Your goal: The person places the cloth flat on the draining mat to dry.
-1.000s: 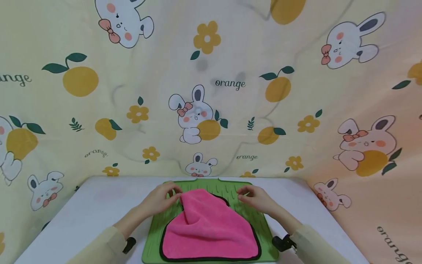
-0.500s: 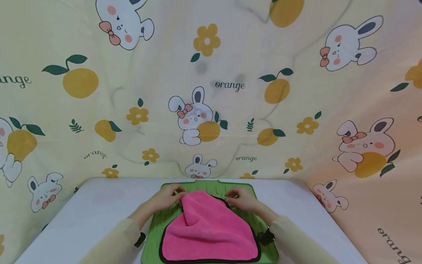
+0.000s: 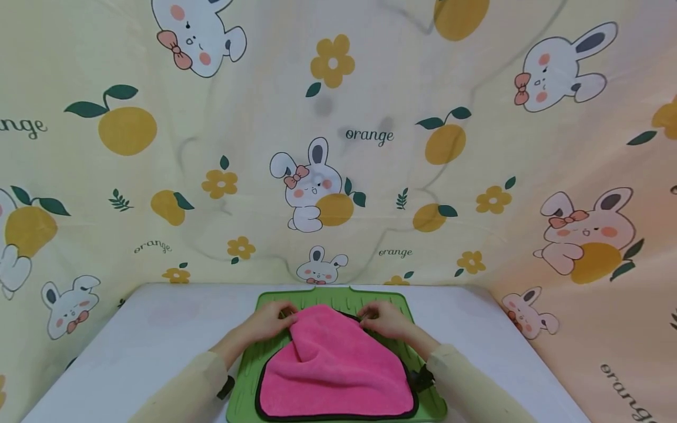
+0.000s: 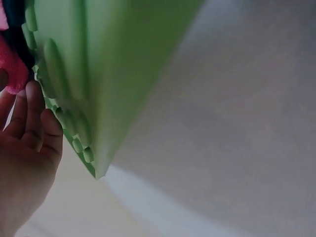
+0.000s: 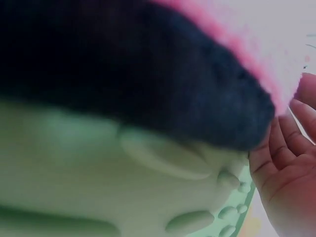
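The dark cursive word "orange" repeats across the pale yellow, rabbit-printed fabric backdrop at 12 o'clock. On the white desk, a black-edged pink plush cloth lies rumpled over a ribbed green board. The left hand pinches its 11 o'clock edge, the right hand its 1 o'clock edge, both angled inward with fingers bent.

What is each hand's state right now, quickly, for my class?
Left hand: holding, pinching the pink cloth at its far left.
Right hand: holding, pinching the pink cloth at its far right.
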`<control>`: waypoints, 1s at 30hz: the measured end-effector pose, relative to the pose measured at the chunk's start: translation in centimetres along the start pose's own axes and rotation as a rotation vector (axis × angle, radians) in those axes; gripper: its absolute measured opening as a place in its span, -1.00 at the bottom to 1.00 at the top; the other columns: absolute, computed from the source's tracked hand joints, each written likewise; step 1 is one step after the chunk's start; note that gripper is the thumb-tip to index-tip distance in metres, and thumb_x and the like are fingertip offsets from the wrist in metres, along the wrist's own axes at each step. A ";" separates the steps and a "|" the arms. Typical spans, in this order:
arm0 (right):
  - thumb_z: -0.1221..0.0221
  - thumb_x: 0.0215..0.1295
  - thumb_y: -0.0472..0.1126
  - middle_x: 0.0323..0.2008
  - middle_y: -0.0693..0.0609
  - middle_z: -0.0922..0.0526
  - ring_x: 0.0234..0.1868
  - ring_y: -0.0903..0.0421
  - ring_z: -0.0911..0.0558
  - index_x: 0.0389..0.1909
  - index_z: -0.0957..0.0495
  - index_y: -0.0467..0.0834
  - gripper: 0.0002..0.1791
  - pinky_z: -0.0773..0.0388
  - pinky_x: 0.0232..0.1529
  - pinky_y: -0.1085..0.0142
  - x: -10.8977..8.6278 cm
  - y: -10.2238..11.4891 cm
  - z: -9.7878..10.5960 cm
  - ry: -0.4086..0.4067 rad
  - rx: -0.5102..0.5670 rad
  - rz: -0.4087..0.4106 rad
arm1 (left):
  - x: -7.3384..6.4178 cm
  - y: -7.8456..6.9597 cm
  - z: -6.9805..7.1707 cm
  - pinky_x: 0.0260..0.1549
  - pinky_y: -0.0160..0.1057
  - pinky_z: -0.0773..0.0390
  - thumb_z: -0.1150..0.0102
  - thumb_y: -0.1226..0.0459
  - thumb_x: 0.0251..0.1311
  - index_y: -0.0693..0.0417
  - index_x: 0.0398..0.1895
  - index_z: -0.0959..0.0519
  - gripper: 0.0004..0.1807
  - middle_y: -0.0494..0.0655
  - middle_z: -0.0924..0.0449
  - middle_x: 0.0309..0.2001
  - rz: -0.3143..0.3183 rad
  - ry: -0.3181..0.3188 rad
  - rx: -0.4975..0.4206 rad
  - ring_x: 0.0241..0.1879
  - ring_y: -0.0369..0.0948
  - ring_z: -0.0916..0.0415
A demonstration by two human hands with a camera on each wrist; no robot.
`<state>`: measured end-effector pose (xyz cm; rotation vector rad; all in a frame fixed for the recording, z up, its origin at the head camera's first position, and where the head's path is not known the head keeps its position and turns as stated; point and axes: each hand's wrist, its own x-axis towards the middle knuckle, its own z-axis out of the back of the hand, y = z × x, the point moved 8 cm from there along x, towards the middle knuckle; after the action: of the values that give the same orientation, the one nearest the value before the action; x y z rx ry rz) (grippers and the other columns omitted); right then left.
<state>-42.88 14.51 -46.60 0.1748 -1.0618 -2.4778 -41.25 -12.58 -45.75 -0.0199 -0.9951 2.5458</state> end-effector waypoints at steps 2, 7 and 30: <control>-0.29 0.35 -0.34 -0.28 0.05 -0.75 -0.21 0.14 -0.71 -0.09 -0.70 -0.24 -0.84 -0.65 -0.21 0.25 0.0 -0.2 0.2 -0.017 0.016 -0.005 | 0.0 -0.1 0.1 -0.21 -0.20 -0.59 -0.24 0.26 0.44 0.13 -0.07 -0.68 -0.86 -0.15 -0.64 -0.26 0.002 -0.007 -0.021 -0.24 -0.24 -0.54; -0.23 0.39 -0.36 -0.24 0.02 -0.73 -0.18 0.11 -0.69 -0.05 -0.67 -0.24 -0.83 -0.65 -0.20 0.23 -0.4 -0.7 1.1 -0.090 0.077 -0.036 | 0.2 -0.8 1.0 -0.31 -0.27 -0.58 -0.22 0.28 0.46 0.13 -0.06 -0.68 -0.86 -0.14 -0.63 -0.26 -0.022 -0.055 -0.065 -0.29 -0.24 -0.52; -0.22 0.46 -0.36 -0.10 -0.15 -0.74 -0.30 0.06 -0.66 -0.07 -0.69 -0.23 -0.87 -0.55 -0.29 0.29 -1.4 -3.2 8.7 -0.512 -0.047 -0.052 | 1.9 -7.0 0.4 -0.15 -0.15 -0.58 -0.35 0.22 0.38 -0.04 -0.06 -0.77 -0.86 -0.02 -0.64 0.08 -0.181 -0.162 0.082 -0.04 -0.13 -0.61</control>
<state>-45.18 22.81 -42.83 -0.4774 -1.1983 -2.6607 -40.50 -7.44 -40.61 0.2904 -0.9053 2.4477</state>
